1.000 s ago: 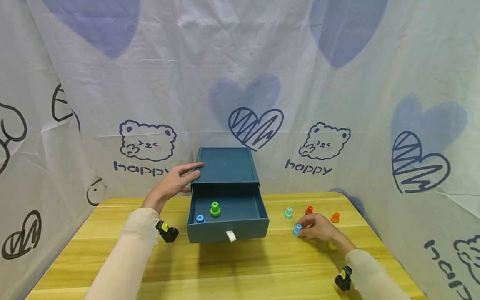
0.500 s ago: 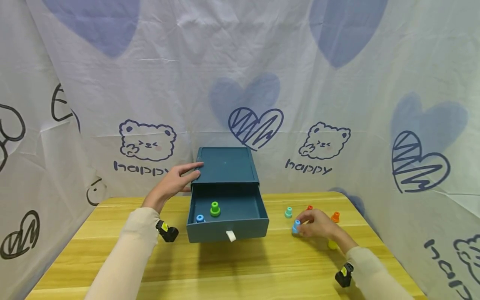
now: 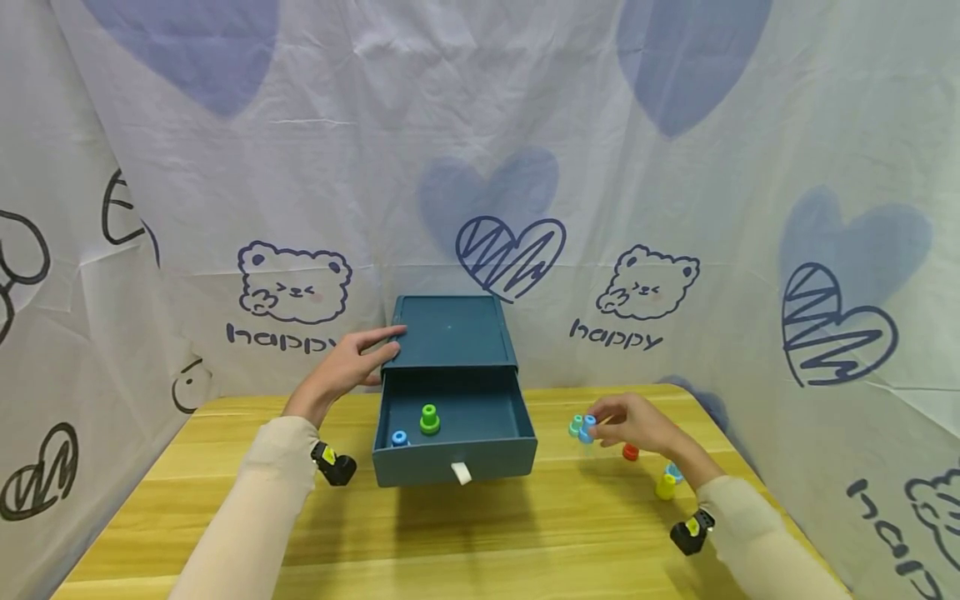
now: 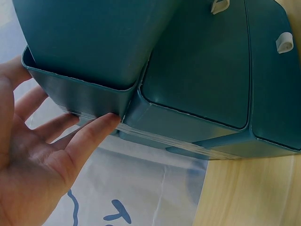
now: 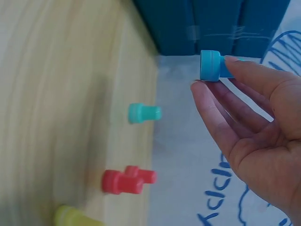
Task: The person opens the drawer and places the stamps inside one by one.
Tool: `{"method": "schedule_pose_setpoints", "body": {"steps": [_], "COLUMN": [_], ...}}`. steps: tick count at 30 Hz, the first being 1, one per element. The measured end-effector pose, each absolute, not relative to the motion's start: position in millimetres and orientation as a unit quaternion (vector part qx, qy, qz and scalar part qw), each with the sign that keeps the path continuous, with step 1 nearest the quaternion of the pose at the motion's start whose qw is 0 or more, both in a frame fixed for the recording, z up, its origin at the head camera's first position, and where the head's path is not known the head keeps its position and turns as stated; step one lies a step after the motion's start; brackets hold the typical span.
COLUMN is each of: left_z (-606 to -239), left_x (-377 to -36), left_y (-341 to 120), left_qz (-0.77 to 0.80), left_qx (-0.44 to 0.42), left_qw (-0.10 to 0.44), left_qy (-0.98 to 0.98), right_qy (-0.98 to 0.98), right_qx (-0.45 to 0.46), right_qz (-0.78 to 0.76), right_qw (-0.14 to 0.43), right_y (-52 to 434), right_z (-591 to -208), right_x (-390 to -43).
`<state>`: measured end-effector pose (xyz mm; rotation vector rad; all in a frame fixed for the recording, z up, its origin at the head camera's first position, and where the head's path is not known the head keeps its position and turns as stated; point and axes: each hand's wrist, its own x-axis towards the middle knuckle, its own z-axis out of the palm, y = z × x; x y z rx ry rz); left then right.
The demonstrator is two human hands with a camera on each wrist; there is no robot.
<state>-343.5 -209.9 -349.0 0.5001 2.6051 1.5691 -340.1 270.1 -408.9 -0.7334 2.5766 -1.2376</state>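
My right hand [image 3: 637, 425] pinches a small blue stepped plastic peg [image 3: 588, 431] between thumb and fingertips, held up off the table. In the right wrist view its wide end points away from the palm. My left hand [image 3: 345, 367] rests against the left side of a dark teal drawer cabinet [image 3: 450, 329], some fingers reaching onto its top. The left wrist view shows more drawers below, with pale pull tabs [image 4: 284, 43]. The top drawer [image 3: 455, 462] is pulled out. Inside it stand a green peg [image 3: 429, 419] and another blue peg [image 3: 400, 437], partly hidden by the front wall.
On the wooden table [image 3: 570, 542] stand a turquoise peg [image 5: 144, 113], two red-looking pegs [image 5: 123, 182] close together, a yellow peg [image 3: 665, 487] and a further blue peg [image 3: 674, 473]. A printed cloth [image 3: 480, 125] hangs behind and at both sides.
My right hand has lifted the blue peg off the table and moved it up in the head view, near the turquoise peg. The left hand and drawer stay put.
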Motion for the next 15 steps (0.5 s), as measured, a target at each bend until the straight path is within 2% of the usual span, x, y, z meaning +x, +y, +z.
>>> {"method": "schedule_pose_setpoints", "body": {"steps": [15], "left_z": [-348], "left_x": [-343], "left_y": [-209], "left_qz": [0.510], "left_qx": [0.158], "left_qw": [0.033], "left_qy": [0.845], "right_qy": [0.864], "right_qx": [-0.302], "right_qz": [-0.395], "right_qw": [0.075], "right_y": [256], "right_z": [-357], "right_x": [-338]}}
